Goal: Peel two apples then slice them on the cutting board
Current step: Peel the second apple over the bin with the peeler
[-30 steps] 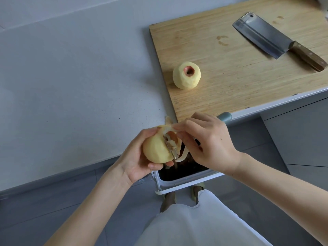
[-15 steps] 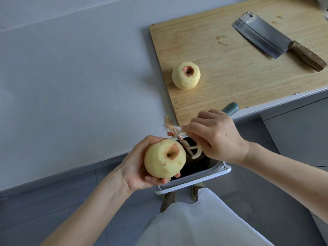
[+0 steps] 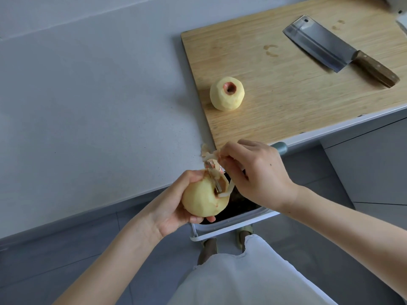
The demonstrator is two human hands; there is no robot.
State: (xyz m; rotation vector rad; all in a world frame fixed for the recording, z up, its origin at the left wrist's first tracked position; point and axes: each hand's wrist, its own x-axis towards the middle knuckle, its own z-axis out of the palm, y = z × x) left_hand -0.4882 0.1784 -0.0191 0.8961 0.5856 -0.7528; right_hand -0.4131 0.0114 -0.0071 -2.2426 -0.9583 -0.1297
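Diagonally, the peeler [image 3: 214, 178] lies handle up-right, blade against the apple [image 3: 199, 200].

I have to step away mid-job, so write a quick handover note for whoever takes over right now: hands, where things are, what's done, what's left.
Left hand holds the second apple over the bin, just off the counter edge.
Right hand grips the peeler, blade at that apple's stem hollow, a strip of peel hanging.
First apple sits peeled on the cutting board; the cleaver lies at the board's far right, no hand on it.
Done: one apple peeled; the second looks nearly bare.
Left: finish around the hollow, then slice both on the board.
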